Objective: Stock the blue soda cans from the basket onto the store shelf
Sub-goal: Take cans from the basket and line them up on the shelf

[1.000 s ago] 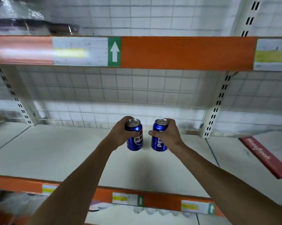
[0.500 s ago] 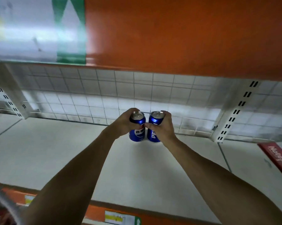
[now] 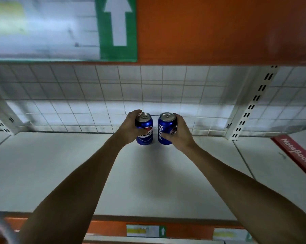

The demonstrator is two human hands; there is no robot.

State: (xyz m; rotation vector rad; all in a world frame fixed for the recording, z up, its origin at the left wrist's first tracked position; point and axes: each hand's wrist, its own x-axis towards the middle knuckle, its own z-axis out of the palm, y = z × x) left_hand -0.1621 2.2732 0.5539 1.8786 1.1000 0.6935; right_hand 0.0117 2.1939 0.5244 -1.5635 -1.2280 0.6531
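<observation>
Two blue soda cans stand upright side by side near the back of the white shelf board [image 3: 64,173], just in front of the wire grid. My left hand [image 3: 129,129] wraps around the left can [image 3: 146,131] from its left side. My right hand [image 3: 181,132] wraps around the right can [image 3: 165,129] from its right side. A narrow gap separates the two cans. Both can bottoms appear to rest on the shelf board. The basket is out of sight.
An orange shelf front [image 3: 219,29] with a green arrow label [image 3: 117,27] hangs close overhead. White slotted uprights [image 3: 249,106] flank the bay. A red notebook [image 3: 296,154] lies on the shelf at the right. The orange front edge [image 3: 110,228] carries price tags.
Both hands carried the cans farther back toward the wire grid and lower onto the shelf. The cans have moved slightly apart, and my head has come closer under the upper shelf.
</observation>
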